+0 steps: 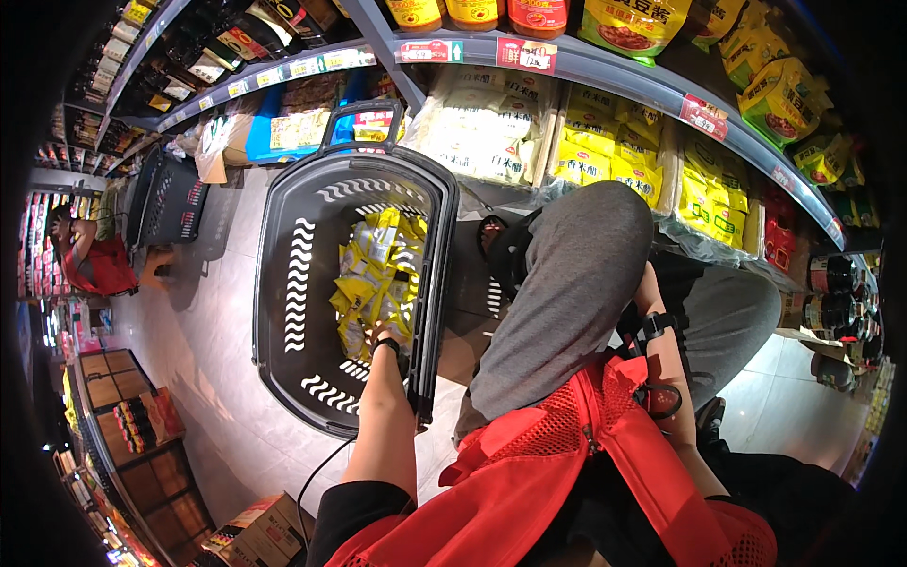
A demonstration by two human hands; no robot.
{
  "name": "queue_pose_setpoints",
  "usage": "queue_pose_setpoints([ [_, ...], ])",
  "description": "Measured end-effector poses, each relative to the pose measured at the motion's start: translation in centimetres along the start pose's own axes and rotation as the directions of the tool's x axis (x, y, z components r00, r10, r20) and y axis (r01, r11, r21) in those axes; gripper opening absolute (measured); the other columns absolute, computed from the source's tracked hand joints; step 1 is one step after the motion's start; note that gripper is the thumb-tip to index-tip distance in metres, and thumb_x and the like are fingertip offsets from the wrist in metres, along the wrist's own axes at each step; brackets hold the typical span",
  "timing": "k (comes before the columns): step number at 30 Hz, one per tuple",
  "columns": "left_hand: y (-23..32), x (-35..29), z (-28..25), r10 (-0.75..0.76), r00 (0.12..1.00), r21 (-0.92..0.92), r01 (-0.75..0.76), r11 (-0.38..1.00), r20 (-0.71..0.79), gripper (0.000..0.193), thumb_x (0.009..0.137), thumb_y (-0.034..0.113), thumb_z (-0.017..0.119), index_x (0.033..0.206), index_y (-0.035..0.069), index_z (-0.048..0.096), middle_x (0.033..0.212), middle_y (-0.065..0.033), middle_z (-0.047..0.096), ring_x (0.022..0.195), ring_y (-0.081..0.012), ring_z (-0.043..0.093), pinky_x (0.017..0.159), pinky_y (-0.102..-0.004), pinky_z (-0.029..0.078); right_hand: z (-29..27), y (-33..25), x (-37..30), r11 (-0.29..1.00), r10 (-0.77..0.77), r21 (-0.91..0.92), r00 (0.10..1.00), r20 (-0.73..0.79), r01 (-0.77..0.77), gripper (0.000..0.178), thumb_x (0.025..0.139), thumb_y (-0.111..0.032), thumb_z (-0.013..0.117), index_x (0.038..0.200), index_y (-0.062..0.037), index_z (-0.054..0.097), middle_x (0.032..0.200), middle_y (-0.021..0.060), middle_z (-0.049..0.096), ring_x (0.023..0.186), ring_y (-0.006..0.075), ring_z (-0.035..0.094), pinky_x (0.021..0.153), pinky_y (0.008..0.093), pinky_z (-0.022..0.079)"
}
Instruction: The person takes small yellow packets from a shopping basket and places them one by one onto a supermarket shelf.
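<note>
My left hand [382, 333] reaches down into a black plastic shopping basket [274, 283]. It touches a heap of yellow packets [383, 265] at the basket's right side, and its fingers are too hidden among them to show whether they grip one. At my raised right knee, only part of my right hand [648, 291] shows, above a dark wristband; the knee covers its fingers. In front of me, open cartons on the bottom shelf hold white packets [496, 128] and yellow packets [605, 156] that resemble those in the basket.
Above the cartons runs a curved shelf edge [605, 71] with price tags, carrying jars and yellow pouches [779, 99]. Farther left are another black basket [168, 198] and a person in red [99, 265]. A cardboard box [269, 534] stands on the floor at the lower left.
</note>
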State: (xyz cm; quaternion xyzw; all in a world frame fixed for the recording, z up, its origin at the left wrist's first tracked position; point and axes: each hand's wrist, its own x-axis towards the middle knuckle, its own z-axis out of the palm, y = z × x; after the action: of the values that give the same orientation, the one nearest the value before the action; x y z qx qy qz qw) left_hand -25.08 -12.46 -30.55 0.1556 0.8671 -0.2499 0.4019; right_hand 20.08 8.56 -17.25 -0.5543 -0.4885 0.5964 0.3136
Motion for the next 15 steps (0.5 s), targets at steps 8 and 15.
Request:
queue_pose_setpoints([
  [8, -3.6, 3.9, 1.5, 0.144, 0.988, 0.011, -0.143, 0.990, -0.048, 0.046, 0.069, 0.041, 0.058, 0.102, 0.009, 0.050, 0.111, -0.0120, 0.046, 0.099, -0.0270, 0.046, 0.082, -0.0378, 0.039, 3.1, -2.4, -0.7, 0.995, 0.003, -0.104, 1.000, -0.003, -0.003, 0.021, 0.076, -0.006, 0.051, 0.094, 0.0047, 0.053, 0.089, 0.0086, 0.059, 0.080, 0.0124, 0.052, 0.070, 0.0244, 0.041],
  [15, -1.3, -1.6, -1.5, 0.333, 0.939, 0.054, -0.330, 0.942, -0.078, 0.038, 0.069, 0.020, 0.050, 0.104, 0.005, 0.049, 0.107, -0.0212, 0.048, 0.097, -0.0350, 0.048, 0.079, -0.0398, 0.040, 1.0, 0.6, 0.9, 0.989, -0.060, -0.137, 0.997, -0.047, 0.053, 0.018, 0.077, -0.002, 0.046, 0.093, 0.0043, 0.053, 0.080, 0.0090, 0.057, 0.073, 0.0148, 0.054, 0.067, 0.0246, 0.042],
])
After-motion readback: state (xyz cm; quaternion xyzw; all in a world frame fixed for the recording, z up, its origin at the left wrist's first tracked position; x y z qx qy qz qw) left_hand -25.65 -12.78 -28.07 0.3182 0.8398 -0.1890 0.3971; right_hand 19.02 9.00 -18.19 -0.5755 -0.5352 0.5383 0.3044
